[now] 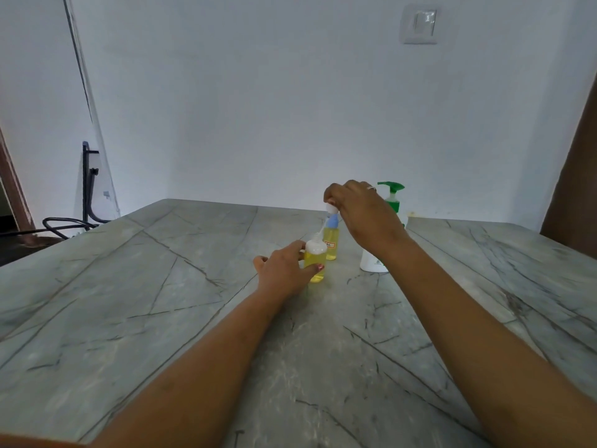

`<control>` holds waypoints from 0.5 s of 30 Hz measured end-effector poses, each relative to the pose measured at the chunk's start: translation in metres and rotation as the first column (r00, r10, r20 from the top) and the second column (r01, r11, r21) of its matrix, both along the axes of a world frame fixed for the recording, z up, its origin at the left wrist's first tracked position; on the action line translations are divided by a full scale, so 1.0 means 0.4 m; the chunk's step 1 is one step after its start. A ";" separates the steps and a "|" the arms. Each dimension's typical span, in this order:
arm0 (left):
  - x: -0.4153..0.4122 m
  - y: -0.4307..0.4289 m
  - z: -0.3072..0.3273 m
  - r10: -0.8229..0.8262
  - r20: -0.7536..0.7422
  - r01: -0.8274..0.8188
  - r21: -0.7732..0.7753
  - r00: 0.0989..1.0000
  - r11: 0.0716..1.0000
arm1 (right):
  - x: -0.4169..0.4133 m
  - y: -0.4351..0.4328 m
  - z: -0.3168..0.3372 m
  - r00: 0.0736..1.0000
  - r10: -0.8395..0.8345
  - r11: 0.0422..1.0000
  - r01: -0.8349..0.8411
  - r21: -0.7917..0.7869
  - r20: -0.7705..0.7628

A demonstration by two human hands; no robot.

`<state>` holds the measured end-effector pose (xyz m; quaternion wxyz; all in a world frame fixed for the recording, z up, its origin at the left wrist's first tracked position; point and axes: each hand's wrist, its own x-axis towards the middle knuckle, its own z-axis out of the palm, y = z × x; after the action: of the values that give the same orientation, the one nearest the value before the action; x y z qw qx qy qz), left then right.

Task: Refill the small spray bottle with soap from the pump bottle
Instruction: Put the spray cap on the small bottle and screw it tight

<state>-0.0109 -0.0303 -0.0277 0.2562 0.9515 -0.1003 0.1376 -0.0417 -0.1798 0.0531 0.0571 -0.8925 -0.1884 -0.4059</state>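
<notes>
The thumb and fingers of the left hand (284,270) curl around the small spray bottle (315,263), which stands upright on the grey veined table (161,286) and holds yellow liquid. The fingertips of the right hand (361,211) pinch the white spray head (330,207) above the bottle. Its thin dip tube (321,226) slants down to the open neck. Just behind stands a second small bottle (332,240) with a blue cap, a label and yellow liquid. To the right, partly hidden by the right wrist, the white pump bottle (371,265) with a green pump stands near the wall. A light switch (419,24) sits high on the wall.
</notes>
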 end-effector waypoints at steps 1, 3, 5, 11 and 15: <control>0.000 0.000 0.000 0.001 -0.001 -0.001 -0.002 1.000 1.000 | 0.005 0.001 -0.005 1.000 0.001 1.000 -0.002 -0.012 -0.015; 0.002 0.002 -0.003 0.001 0.005 -0.001 -0.007 1.000 1.000 | 0.016 0.006 -0.015 0.998 0.029 1.000 -0.029 0.001 -0.062; 0.004 0.004 -0.006 -0.005 0.020 0.006 -0.020 1.000 1.000 | 0.024 0.015 -0.025 0.984 0.110 0.992 -0.100 0.080 -0.140; 0.005 0.004 -0.008 -0.013 0.044 0.014 -0.036 0.999 0.999 | 0.034 0.023 -0.070 0.910 0.297 0.919 -0.189 0.347 -0.291; 0.003 0.006 -0.008 -0.028 0.038 0.030 -0.049 0.999 0.998 | 0.041 0.018 -0.086 0.880 0.352 0.875 -0.189 0.445 -0.319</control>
<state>-0.0096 -0.0281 -0.0308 0.2796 0.9406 -0.1156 0.1541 -0.0253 -0.1727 0.0186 0.3324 -0.8880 -0.2113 -0.2372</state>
